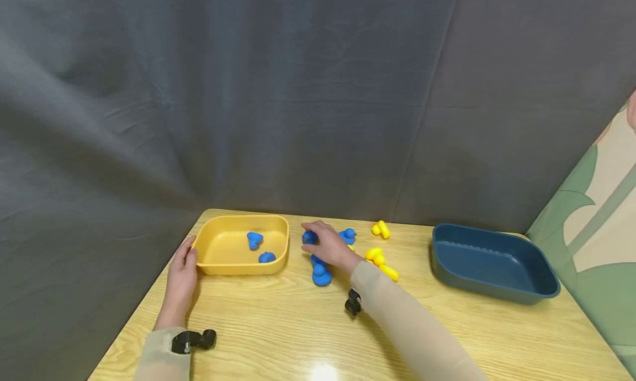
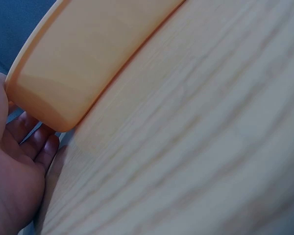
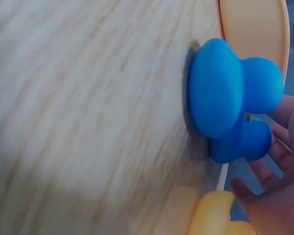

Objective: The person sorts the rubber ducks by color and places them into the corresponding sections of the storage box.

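At the left end of the yellow tray (image 1: 218,269), my left hand (image 1: 183,273) grips the rim. In the left wrist view its fingers (image 2: 48,147) bend against the outside of the tray wall. My right hand (image 1: 329,243) holds a blue toy duck (image 1: 309,237) between thumb and fingers, just right of the tray. That duck is partly covered by the hand. Below the hand sit more blue ducks (image 1: 322,276), seen close up as a large blue duck (image 3: 215,90) in the right wrist view. Two blue ducks (image 1: 255,239) lie inside the tray.
Several yellow ducks (image 1: 381,229) lie right of the right hand, near another blue duck (image 1: 349,235). A dark blue tray (image 1: 492,292) stands at the right of the wooden table (image 1: 258,326). Grey curtain (image 1: 318,105) hangs behind the table's back edge.
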A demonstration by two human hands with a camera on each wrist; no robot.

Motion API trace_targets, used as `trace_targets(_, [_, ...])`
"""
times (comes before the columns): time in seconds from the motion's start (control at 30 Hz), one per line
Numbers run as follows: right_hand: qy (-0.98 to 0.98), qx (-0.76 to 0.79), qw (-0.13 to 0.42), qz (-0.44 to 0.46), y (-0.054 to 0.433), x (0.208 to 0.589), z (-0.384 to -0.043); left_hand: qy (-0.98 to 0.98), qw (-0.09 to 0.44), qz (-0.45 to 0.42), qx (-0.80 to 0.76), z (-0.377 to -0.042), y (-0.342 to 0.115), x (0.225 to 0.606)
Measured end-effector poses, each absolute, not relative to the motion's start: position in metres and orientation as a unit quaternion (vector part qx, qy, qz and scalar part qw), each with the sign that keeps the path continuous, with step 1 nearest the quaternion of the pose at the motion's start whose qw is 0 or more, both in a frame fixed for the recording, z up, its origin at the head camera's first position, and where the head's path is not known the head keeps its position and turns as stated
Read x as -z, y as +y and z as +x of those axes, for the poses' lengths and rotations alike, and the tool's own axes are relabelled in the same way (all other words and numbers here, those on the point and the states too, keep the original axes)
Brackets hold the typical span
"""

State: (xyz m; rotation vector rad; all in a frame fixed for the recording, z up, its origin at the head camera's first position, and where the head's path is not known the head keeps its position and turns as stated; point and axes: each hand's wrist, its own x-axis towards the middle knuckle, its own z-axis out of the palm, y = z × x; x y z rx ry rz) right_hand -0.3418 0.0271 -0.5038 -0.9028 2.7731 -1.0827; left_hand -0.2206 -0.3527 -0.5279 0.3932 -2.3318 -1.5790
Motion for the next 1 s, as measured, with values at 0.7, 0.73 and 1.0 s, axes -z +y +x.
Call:
trace_targets(0.7, [0.932, 0.322, 0.067, -0.154, 0.02, 0.491, -0.333, -0.799, 0.146, 0.137, 0.568, -0.223, -0.351, 0.529])
trace_targets(0.73, [0.933, 0.318, 0.068, -0.152, 0.02, 0.491, -0.333, -0.798, 0.146, 0.137, 0.569, -0.223, -0.351, 0.529])
trace_targets(1.0, [0.937, 0.307, 0.057, -0.159, 0.018, 0.49, -0.333, -0.797, 0.15, 0.142, 0.568, -0.222, -0.351, 0.527])
